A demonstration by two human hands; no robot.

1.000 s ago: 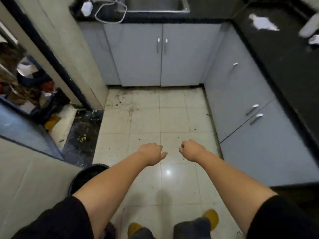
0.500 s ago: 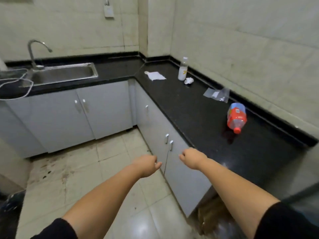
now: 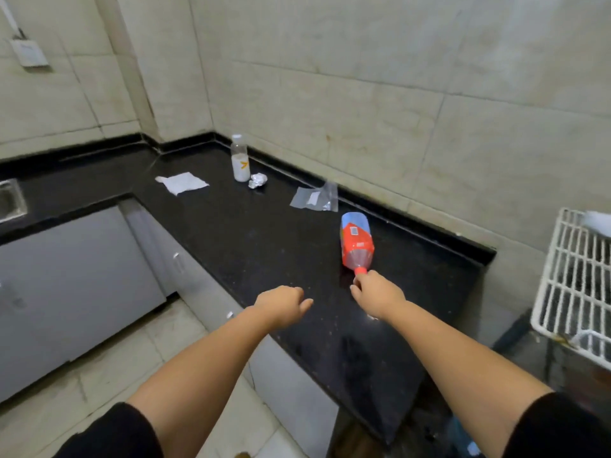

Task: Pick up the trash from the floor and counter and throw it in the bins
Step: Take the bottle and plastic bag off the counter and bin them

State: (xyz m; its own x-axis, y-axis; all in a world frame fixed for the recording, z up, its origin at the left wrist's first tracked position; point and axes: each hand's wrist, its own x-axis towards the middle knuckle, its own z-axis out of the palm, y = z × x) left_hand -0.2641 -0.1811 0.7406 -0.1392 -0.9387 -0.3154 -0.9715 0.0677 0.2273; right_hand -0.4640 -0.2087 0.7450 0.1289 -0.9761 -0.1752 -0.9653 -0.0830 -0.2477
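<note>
A red-labelled plastic bottle lies on its side on the black counter, its red cap pointing at me. My right hand hovers over the counter with curled fingers, its knuckles just short of the cap and nothing in its grip. My left hand hangs loosely fisted above the counter's front edge, empty. Farther back lie a clear plastic bag, a crumpled foil ball, a white paper napkin and an upright small bottle with white contents. No bin is in view.
Grey cabinets run under the counter, with a steel sink at the far left. A white wire rack stands at the right, past the counter's end. Tiled floor lies at the lower left.
My view has swung from the floor up and right to the counter. My right hand has reached forward to the red bottle's cap, and my left hand now hangs over the counter edge.
</note>
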